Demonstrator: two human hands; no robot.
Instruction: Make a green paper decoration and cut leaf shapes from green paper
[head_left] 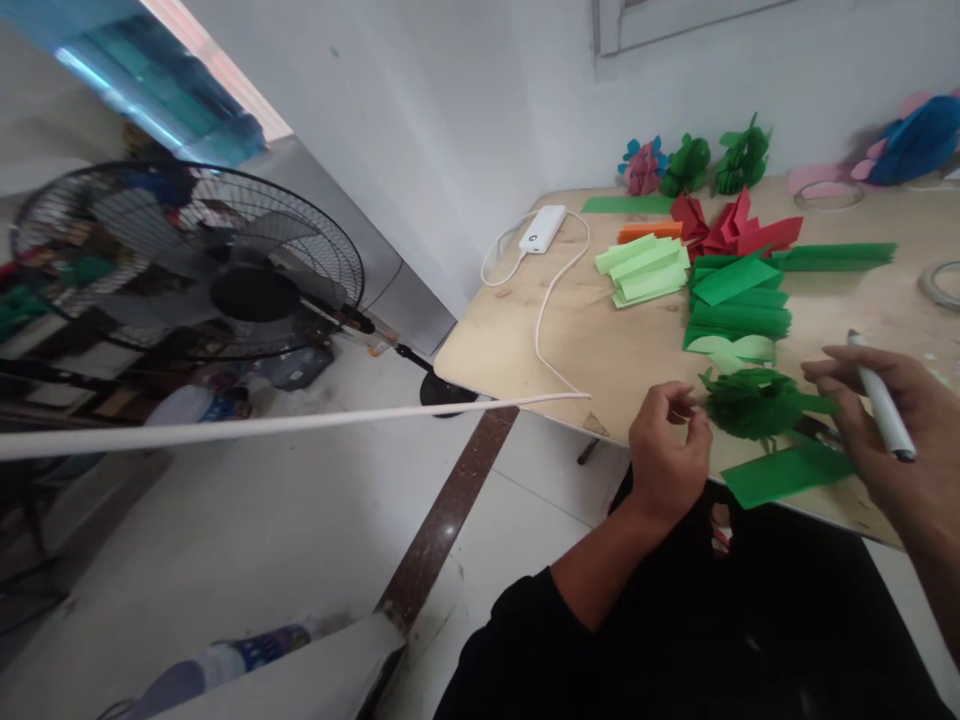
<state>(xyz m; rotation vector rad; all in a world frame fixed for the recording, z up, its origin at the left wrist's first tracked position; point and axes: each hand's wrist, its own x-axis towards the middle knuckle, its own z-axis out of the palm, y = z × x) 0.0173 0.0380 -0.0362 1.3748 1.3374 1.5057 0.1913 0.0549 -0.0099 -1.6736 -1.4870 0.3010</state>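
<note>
My right hand [900, 420] has a white marker [883, 400] with a dark tip held between its fingers. Just left of it, at the table's front edge, lies a round dark green folded-paper piece [754, 402]. My left hand [667, 450] is beside that piece, its fingers loosely curled and the thumb apart from them, with nothing visible in between. A flat green paper strip [787, 474] lies in front, over the edge. Part of a dark-bladed tool, perhaps scissors [817, 432], shows beneath my right hand.
Green paper strips [739, 300], light green strips [645, 268] and red folded paper [735, 228] lie on the wooden table [510, 340]. Finished-looking paper shapes [742, 158] stand by the wall. A white power bank [543, 230] trails a cable [300, 425] leftward past a floor fan [255, 290].
</note>
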